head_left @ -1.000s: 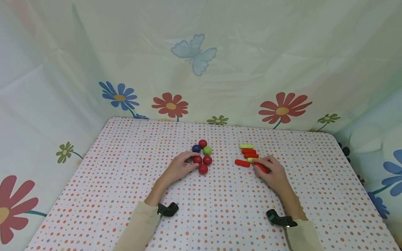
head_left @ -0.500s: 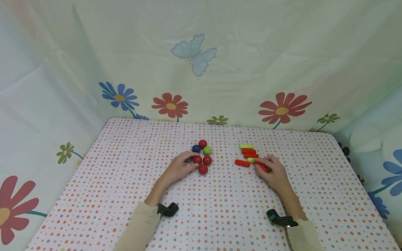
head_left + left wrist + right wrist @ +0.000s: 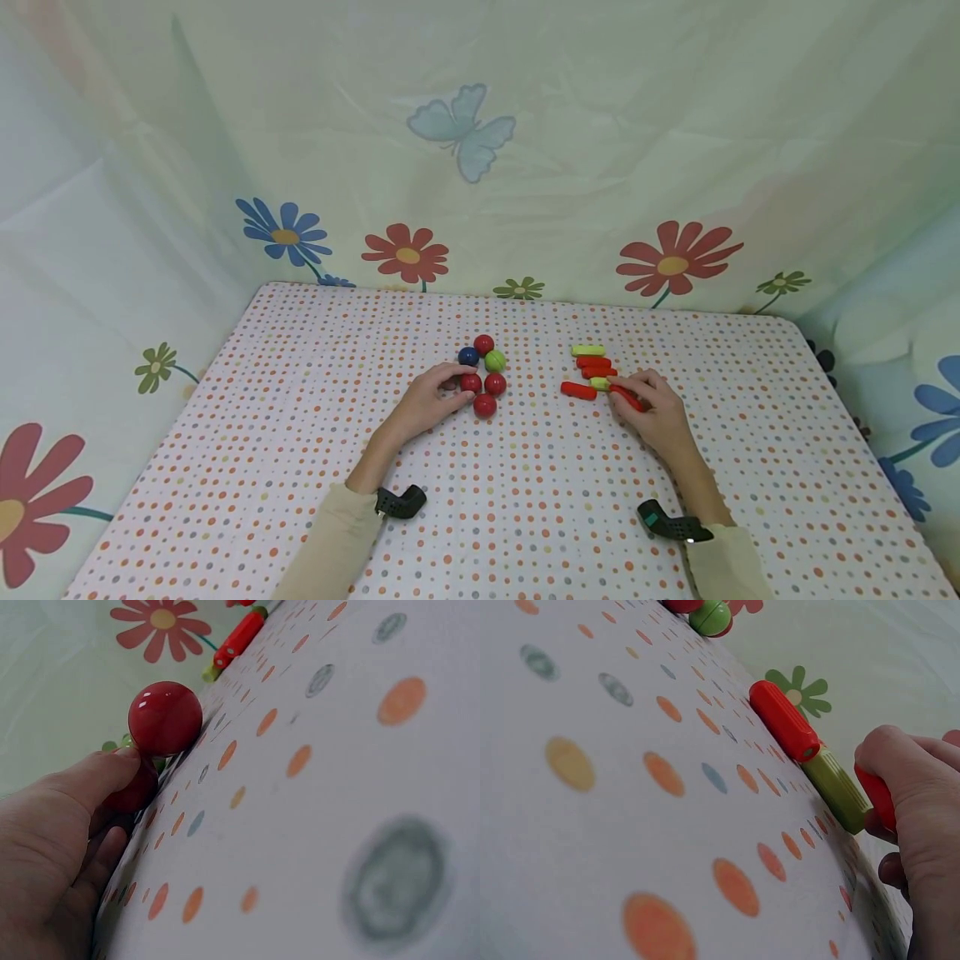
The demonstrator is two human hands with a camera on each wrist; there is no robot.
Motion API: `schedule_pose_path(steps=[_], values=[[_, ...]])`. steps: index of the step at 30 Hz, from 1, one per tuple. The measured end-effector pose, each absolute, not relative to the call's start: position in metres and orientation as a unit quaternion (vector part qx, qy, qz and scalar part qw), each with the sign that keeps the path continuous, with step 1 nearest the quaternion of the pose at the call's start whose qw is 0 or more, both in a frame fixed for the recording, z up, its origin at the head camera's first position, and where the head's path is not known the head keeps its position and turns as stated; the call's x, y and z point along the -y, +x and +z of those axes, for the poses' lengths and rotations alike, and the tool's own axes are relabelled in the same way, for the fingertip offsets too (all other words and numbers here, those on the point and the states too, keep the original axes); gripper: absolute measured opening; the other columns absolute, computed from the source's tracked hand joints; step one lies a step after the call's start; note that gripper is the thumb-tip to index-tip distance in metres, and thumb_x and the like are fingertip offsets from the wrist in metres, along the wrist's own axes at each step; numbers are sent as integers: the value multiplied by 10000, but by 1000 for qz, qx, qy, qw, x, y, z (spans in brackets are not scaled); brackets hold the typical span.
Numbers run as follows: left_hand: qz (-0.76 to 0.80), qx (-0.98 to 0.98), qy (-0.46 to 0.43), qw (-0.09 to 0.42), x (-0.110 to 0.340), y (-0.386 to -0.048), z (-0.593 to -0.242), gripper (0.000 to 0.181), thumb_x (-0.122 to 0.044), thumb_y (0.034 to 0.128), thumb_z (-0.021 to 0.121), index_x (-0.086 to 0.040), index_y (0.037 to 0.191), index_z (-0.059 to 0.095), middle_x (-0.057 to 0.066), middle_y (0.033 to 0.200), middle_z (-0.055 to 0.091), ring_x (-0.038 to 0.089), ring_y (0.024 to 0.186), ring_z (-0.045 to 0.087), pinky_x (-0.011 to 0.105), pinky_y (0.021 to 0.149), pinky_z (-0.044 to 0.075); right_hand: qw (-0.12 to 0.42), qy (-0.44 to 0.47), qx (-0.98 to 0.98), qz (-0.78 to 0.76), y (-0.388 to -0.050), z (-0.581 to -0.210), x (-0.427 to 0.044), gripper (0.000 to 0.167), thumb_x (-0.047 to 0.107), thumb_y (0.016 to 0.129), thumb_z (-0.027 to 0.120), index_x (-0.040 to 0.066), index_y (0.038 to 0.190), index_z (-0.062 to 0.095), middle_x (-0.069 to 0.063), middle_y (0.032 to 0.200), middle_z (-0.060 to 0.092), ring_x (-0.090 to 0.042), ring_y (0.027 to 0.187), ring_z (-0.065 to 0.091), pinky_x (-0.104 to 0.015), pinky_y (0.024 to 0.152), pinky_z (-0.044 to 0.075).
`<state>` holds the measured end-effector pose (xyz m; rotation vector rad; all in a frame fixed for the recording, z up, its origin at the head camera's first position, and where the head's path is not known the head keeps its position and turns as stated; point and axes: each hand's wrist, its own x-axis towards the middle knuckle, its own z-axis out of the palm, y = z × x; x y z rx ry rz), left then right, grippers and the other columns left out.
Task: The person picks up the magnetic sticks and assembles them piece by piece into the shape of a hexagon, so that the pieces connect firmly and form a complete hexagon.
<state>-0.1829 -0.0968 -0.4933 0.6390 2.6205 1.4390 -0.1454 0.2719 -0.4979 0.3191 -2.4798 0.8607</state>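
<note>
My left hand (image 3: 427,403) pinches a red ball (image 3: 470,382) between thumb and fingers, at the left of a cluster of balls. Around it lie a blue ball (image 3: 468,356), a green ball (image 3: 495,361) and several red balls, one of them (image 3: 166,718) just beyond the thumb in the left wrist view. My right hand (image 3: 657,414) holds a red stick (image 3: 628,398) between thumb and fingers. Beside its fingertips lies a yellow-green stick (image 3: 835,789), close to a red stick (image 3: 784,721). The palm side of the left fingers is partly hidden.
Two more red sticks (image 3: 594,362) and a yellow-green one (image 3: 588,350) lie behind those at the right hand. The dotted tabletop (image 3: 525,517) reaches back to a curtain (image 3: 555,167) printed with flowers and a butterfly. A dark object (image 3: 826,361) is past the table's right edge.
The red stick in my right hand has shifted very slightly, uncovering a bit more of the yellow-green stick. The left hand keeps its place on the red ball.
</note>
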Motion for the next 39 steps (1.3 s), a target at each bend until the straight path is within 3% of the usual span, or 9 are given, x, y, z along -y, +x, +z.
schedule_pose_path(steps=[10, 19, 24, 30, 39], values=[[475, -855, 202, 44, 97, -183, -493, 363, -276, 905, 687, -251, 1262, 625, -42, 1245, 633, 108, 1036, 607, 288, 891, 513, 242, 114, 903, 335, -146, -501, -276, 337, 38, 784, 766, 68, 1111, 692, -77, 951, 599, 56, 808, 401, -52, 670, 346], [503, -844, 183, 38, 98, -183, -495, 376, -261, 904, 690, -233, 1271, 615, -16, 1258, 623, 136, 1067, 630, 261, 898, 533, 224, 65, 891, 390, -144, -495, -268, 277, 65, 842, 725, 18, 1090, 613, -101, 1015, 619, 92, 859, 450, -22, 707, 368], [551, -815, 179, 19, 99, -185, -495, 394, -195, 905, 686, -157, 1289, 605, 54, 1261, 601, 197, 1088, 636, 217, 894, 542, 195, 41, 828, 524, -142, -489, -251, 246, 28, 889, 665, -30, 1121, 603, -103, 1099, 584, 43, 895, 526, -36, 714, 449], [592, -789, 165, 25, 101, -183, -494, 399, -221, 910, 682, -169, 1296, 593, 65, 1272, 575, 228, 1099, 636, 197, 887, 540, 135, 21, 779, 611, -136, -487, -225, 227, 88, 913, 657, 29, 1127, 607, 51, 1096, 565, 18, 943, 565, -77, 736, 499], [652, -743, 148, 16, 94, -174, -490, 402, -138, 903, 681, -105, 1290, 580, 110, 1295, 557, 190, 1075, 621, 166, 879, 530, 109, 4, 745, 658, -131, -486, -197, 227, 101, 908, 668, 19, 1114, 618, 8, 1113, 591, -21, 921, 597, -116, 728, 514]])
